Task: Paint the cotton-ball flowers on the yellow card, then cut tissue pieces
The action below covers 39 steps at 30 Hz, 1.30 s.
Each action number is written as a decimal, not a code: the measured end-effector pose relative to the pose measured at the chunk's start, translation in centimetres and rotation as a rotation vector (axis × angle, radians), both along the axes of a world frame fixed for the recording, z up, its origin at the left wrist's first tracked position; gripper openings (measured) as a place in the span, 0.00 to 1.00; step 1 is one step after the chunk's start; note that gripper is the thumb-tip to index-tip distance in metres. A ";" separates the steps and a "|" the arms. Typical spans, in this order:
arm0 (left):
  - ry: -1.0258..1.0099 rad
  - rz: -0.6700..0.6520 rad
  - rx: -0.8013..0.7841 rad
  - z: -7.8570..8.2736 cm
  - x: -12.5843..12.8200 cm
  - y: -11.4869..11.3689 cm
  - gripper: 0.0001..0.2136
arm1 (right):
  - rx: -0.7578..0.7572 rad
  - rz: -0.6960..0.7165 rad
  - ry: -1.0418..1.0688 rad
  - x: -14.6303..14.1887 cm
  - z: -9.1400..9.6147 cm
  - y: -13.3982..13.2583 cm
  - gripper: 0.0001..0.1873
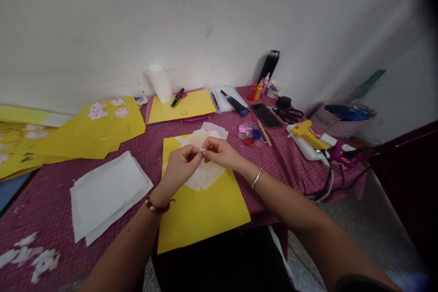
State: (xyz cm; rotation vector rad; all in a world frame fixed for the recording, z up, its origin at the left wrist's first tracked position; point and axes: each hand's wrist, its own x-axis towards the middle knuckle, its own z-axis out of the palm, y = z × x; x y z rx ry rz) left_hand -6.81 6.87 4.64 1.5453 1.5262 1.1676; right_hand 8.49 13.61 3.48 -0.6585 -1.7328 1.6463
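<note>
My left hand (181, 164) and my right hand (224, 153) meet fingertip to fingertip, both closed in a pinch. Between them is a tiny white piece (203, 149) that looks like paper; the fingers hide most of it. Just below the hands, thin white and cream tissue paper (200, 180) lies spread over a yellow sheet (201, 219). That sheet rests at the table's front edge, partly overhanging it.
White paper sheets (109, 191) and torn scraps (44, 260) lie at left, near yellow sheets with pink-white flowers (97, 111). Paint pots (249, 133), a phone (266, 115), scissors (287, 114), a cutter (235, 103) and a yellow glue gun (310, 134) with cables are at right.
</note>
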 end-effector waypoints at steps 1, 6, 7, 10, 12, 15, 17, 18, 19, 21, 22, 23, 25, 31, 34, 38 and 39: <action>0.067 0.012 0.045 0.0 0.1 -0.1 0.07 | -0.040 -0.001 -0.011 0.0 0.0 0.1 0.08; 0.207 0.028 0.137 0.0 0.2 -0.2 0.06 | -0.190 0.019 -0.076 0.2 0.4 0.3 0.03; 0.225 0.026 0.139 0.0 0.1 -0.2 0.06 | -0.210 0.024 -0.083 0.2 0.4 0.3 0.03; 0.287 0.011 0.126 0.0 0.0 -0.2 0.06 | -0.261 0.045 -0.094 0.4 0.5 0.5 0.03; 0.314 -0.002 0.111 0.0 -0.1 -0.1 0.06 | -0.284 0.071 -0.105 0.6 0.5 0.7 0.04; 0.297 -0.012 0.101 0.0 -0.1 -0.1 0.04 | -0.304 0.111 -0.122 0.8 0.5 1.0 0.06; 0.259 0.003 0.078 0.2 -0.1 -0.1 0.05 | -0.308 0.126 -0.129 0.9 0.6 1.1 0.06; 0.239 0.014 0.056 0.2 -0.1 -0.1 0.06 | -0.308 0.128 -0.129 0.9 0.6 1.1 0.06; 0.218 0.027 0.031 0.3 -0.1 0.0 0.07 | -0.308 0.129 -0.128 0.9 0.6 1.1 0.06; 0.172 0.046 -0.016 0.3 -0.1 0.0 0.08 | -0.305 0.129 -0.125 0.8 0.5 1.1 0.06; 0.147 0.051 -0.036 0.3 -0.1 0.1 0.08 | -0.301 0.128 -0.124 0.8 0.5 1.1 0.05; 0.122 0.053 -0.056 0.2 -0.1 0.1 0.08 | -0.296 0.127 -0.123 0.8 0.5 1.1 0.05; 0.073 0.047 -0.097 0.1 -0.2 0.2 0.08 | -0.282 0.127 -0.125 0.7 0.4 1.1 0.04; -0.110 -0.005 -0.153 -0.3 -0.2 0.3 0.07 | -0.230 0.126 -0.085 0.6 0.3 1.1 0.04; -0.156 -0.053 -0.147 -0.4 -0.1 0.3 0.05 | -0.191 0.132 -0.066 0.5 0.1 1.1 0.07; -0.300 -0.115 -0.193 -0.4 -0.3 0.3 0.05 | -0.154 0.113 -0.052 0.5 0.0 1.2 0.08; -0.344 -0.117 -0.211 -0.4 -0.3 0.3 0.05 | -0.151 0.111 -0.048 0.5 0.0 1.2 0.07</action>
